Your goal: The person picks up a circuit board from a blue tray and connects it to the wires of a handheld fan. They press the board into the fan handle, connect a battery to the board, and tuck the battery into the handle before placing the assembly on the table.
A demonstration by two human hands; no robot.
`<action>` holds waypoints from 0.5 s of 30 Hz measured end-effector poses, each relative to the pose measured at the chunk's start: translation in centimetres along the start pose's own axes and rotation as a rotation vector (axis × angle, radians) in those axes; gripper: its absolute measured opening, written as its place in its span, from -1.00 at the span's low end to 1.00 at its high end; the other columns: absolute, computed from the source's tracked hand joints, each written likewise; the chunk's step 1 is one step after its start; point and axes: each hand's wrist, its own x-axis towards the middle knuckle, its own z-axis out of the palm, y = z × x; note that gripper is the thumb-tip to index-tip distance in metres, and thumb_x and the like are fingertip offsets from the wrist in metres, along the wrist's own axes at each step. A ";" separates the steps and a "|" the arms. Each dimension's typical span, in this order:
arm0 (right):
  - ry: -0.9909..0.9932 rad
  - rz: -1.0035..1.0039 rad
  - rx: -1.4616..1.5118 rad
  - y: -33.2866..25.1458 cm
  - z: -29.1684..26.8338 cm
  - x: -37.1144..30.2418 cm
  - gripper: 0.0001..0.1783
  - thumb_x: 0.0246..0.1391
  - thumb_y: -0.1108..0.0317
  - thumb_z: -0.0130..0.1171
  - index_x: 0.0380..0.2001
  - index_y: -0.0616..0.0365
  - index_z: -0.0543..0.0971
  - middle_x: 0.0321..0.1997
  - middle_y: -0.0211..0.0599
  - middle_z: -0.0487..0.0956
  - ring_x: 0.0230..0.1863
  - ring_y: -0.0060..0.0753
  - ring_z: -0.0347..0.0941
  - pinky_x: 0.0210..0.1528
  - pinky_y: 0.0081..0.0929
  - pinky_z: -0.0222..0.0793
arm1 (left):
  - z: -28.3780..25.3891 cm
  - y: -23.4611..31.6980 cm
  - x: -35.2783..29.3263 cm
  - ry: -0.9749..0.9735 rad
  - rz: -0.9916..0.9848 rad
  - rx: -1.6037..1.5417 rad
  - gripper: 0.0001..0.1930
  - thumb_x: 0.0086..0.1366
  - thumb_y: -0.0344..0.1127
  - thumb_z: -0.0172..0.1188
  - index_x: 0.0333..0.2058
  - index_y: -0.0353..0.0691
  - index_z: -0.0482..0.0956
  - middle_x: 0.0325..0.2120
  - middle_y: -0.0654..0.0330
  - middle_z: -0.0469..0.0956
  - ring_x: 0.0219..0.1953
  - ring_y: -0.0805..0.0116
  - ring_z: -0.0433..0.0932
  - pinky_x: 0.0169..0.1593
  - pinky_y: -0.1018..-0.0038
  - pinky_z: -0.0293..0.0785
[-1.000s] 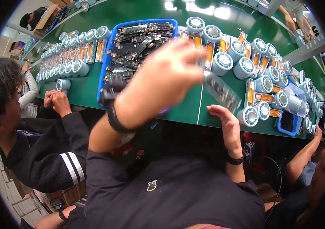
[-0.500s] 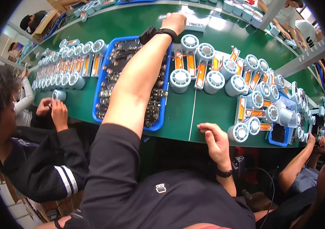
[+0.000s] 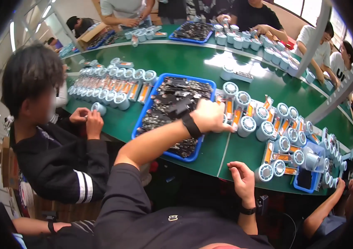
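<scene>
My left hand [image 3: 210, 116], black band at its wrist, reaches across the blue tray [image 3: 199, 145]. Its fingers close around the round head of a light-blue fan housing [image 3: 225, 118] at the left end of a group; most of that housing is hidden by the hand. Further back, another fan housing [image 3: 242, 76] lies alone on the green table [image 3: 184, 54]. My right hand [image 3: 242, 178] hovers by the table's front edge, fingers loosely bent and thumb apart, holding nothing. Beside it stand more housings [image 3: 265, 172] with orange batteries in their handles.
Small black circuit boards [image 3: 155, 114] fill the tray. To its left are rows of fan housings [image 3: 120, 99] and a co-worker's hands [image 3: 91, 120] with one housing. A small blue bin [image 3: 305, 182] stands at the right. More people work across the table.
My left hand has let go of the lone housing at the back and come nearer, onto the end housing. The view has tilted up. My right hand's fingers have curled slightly more.
</scene>
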 end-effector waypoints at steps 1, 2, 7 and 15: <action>-0.002 0.022 0.014 -0.1 0.1 0.0 -0.78 0.35 0.47 0.13 -0.03 0.37 0.59 -0.08 -0.24 0.69 -0.05 -0.50 0.60 0.05 -0.56 0.48 | 1.0 -0.3 -0.3 0.070 -0.023 -0.060 -0.06 0.14 0.45 0.23 0.10 -0.43 0.48 -0.35 -0.18 0.70 -0.24 -0.11 0.73 -0.13 0.15 0.64; -0.001 0.054 0.024 -0.1 0.1 -0.2 -0.78 0.37 0.48 0.11 -0.02 0.37 0.58 -0.06 -0.25 0.68 -0.01 -0.50 0.58 0.10 -0.55 0.47 | 0.9 -0.5 -0.7 0.068 -0.038 -0.057 -0.06 0.14 0.45 0.23 0.10 -0.43 0.48 -0.35 -0.18 0.70 -0.24 -0.11 0.73 -0.13 0.15 0.64; 0.026 0.057 0.019 0.1 0.2 -0.1 -0.79 0.35 0.50 0.12 -0.02 0.37 0.58 -0.08 -0.28 0.67 -0.01 -0.50 0.58 0.10 -0.55 0.47 | -0.8 -2.9 -0.8 0.131 -0.172 -0.610 -0.11 0.23 0.26 0.25 0.20 -0.45 0.24 -0.13 -0.34 0.62 -0.20 -0.12 0.71 -0.06 0.23 0.65; 0.187 -0.260 0.034 0.2 1.8 -0.8 -0.34 0.27 0.36 0.24 0.33 0.36 0.24 0.40 -0.04 0.27 0.35 -0.24 0.30 0.42 -0.27 0.19 | -4.7 -0.6 -8.7 -0.110 0.169 -0.837 -0.24 0.07 -0.40 0.50 0.23 -0.26 0.33 -0.16 0.06 0.56 -0.17 0.22 0.56 -0.03 0.34 0.52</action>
